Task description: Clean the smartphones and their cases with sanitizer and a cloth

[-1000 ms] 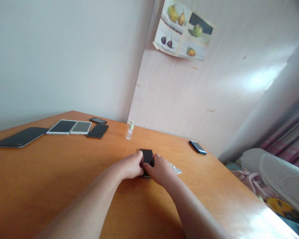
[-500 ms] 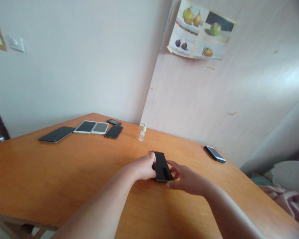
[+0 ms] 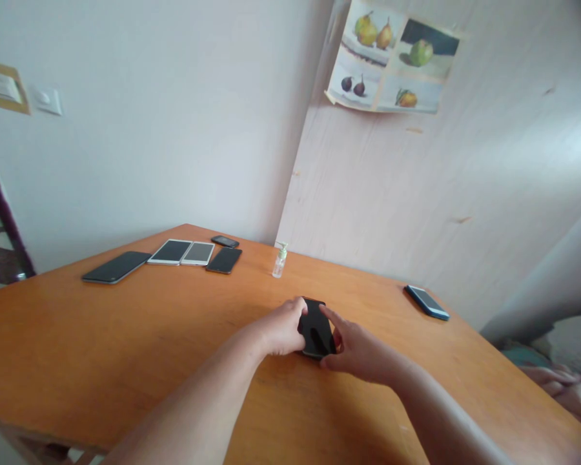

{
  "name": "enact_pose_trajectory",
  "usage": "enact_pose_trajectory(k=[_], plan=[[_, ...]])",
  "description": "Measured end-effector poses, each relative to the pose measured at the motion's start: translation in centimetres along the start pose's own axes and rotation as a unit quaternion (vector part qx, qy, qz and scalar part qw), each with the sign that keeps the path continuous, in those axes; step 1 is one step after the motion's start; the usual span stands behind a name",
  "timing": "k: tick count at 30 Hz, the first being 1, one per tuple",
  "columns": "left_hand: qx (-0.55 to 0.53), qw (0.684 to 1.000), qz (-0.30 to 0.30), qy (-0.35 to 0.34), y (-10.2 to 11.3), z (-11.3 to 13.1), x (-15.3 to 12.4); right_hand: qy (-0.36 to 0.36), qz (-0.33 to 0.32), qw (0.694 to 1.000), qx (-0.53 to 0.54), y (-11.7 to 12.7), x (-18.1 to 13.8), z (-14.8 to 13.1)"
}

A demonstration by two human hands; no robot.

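A black smartphone lies screen up on the wooden table, close to the middle, with a dark reflection on its glass. My left hand is closed on its left long edge, the thumb and fingers curled at the side. From the right, my right hand holds the opposite edge. Its index finger reaches over the upper right part of the screen and its thumb is by the lower right corner. The fingertips beneath the phone are hidden.
Behind stands a small clear pump bottle. Farther left lie a large dark tablet, two white-framed devices, a black phone and a small dark phone. A phone in a dark blue case lies near the right edge of the table.
My right hand has closed in on the phone's right side, its index finger now over the screen edge. The left hand keeps its grip. The view has shifted slightly.
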State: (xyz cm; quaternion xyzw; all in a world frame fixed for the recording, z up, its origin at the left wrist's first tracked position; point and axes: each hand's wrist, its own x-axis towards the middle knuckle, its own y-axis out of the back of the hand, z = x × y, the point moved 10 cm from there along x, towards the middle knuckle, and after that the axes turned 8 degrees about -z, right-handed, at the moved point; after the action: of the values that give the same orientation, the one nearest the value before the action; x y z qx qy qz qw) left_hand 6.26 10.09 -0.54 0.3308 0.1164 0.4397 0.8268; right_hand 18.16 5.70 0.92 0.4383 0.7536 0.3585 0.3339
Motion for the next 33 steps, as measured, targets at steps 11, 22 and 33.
enact_pose_trajectory(k=[11, 22, 33], plan=[[-0.072, 0.997, -0.028, 0.001, 0.3, -0.2, -0.2, -0.016, 0.079, 0.996, 0.038, 3.0, 1.7, 3.3], [0.055, 0.994, -0.084, 0.043, 0.4, 1.0, -1.7, -0.014, 0.171, 0.984, -0.053, 2.5, 5.3, 6.1], [-0.079, 0.989, -0.122, 0.038, 0.0, 0.6, -1.2, -0.064, 0.248, 0.962, 0.096, 4.3, 3.9, 9.9]])
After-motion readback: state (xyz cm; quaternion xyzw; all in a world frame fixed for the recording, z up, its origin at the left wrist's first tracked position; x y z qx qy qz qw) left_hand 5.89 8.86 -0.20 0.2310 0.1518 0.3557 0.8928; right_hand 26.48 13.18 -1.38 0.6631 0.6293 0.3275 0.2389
